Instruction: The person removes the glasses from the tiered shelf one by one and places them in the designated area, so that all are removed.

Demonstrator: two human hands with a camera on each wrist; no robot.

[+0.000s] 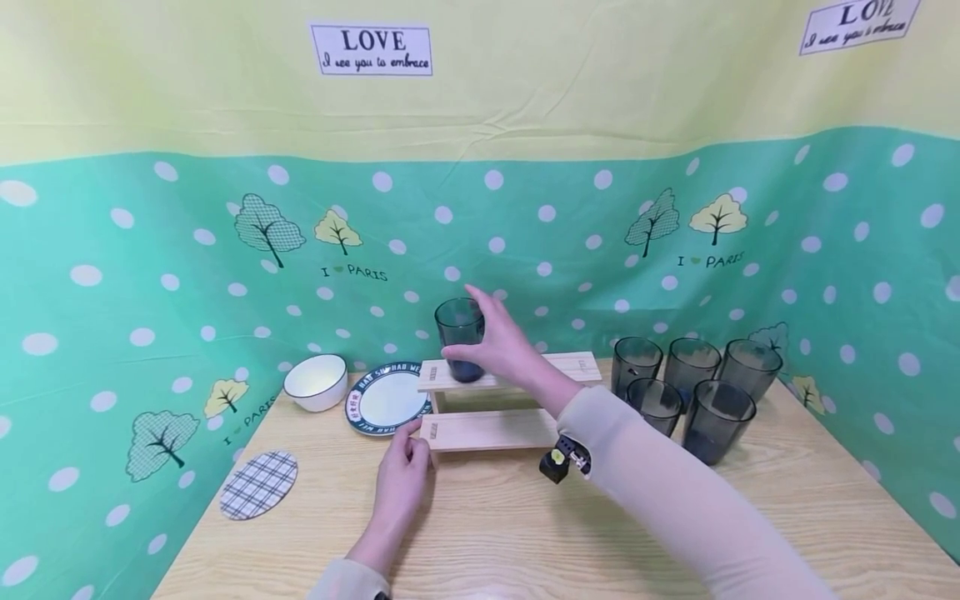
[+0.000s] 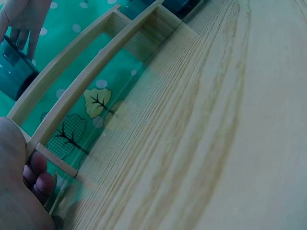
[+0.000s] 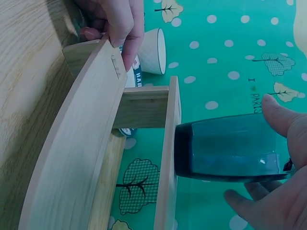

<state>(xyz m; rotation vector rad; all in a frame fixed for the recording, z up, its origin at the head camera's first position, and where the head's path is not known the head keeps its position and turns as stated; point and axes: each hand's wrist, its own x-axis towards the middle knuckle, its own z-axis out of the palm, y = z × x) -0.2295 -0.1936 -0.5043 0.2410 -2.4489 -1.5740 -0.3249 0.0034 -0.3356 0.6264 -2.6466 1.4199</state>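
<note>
A dark blue-grey tumbler (image 1: pixel 459 337) stands upright on the left end of the upper step of a two-step wooden rack (image 1: pixel 517 371). My right hand (image 1: pixel 497 346) holds the tumbler from the right, thumb and fingers around its side. In the right wrist view the tumbler (image 3: pixel 230 146) has its base against the upper step (image 3: pixel 169 158), and my right hand's fingers (image 3: pixel 280 115) lie around it. My left hand (image 1: pixel 408 450) grips the left end of the lower step (image 1: pixel 487 429); its fingers (image 3: pixel 117 21) curl over the plank's end. The left wrist view shows the rack (image 2: pixel 96 72) from below and the tumbler (image 2: pixel 14 67).
Left of the rack lie a blue-rimmed plate (image 1: pixel 384 398) and a white bowl (image 1: pixel 317 382). A plaid oval coaster (image 1: pixel 258 484) lies near the table's left edge. Several more dark tumblers (image 1: pixel 690 383) stand together right of the rack. A green dotted backdrop surrounds the wooden table (image 1: pixel 525 533).
</note>
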